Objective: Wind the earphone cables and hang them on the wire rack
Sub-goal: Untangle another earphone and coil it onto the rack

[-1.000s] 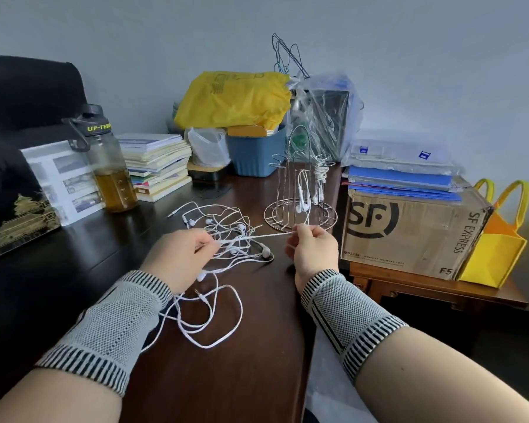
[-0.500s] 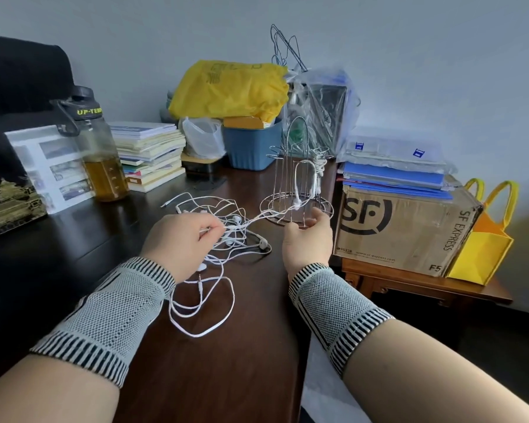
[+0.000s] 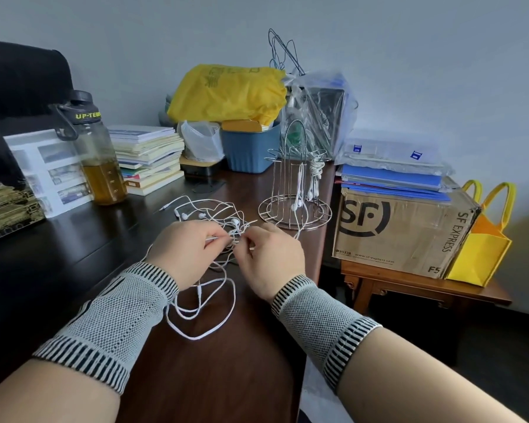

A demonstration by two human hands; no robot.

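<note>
A tangle of white earphone cables lies on the dark wooden desk, with loose loops trailing toward me. My left hand pinches a cable between thumb and fingers. My right hand pinches the same tangle a few centimetres to the right. Both hands sit close together above the tangle. Behind them stands a silver wire rack with a wound earphone bundle and a loose-hanging earphone on it.
A water bottle with amber liquid and a book stack stand at the left. A blue bin under a yellow bag sits behind the rack. A cardboard box rests on a side table at the right, next to a yellow tote.
My right hand has come back from beside the rack's base to the tangle, close to my left hand. The left hand keeps its pinch on the cable.
</note>
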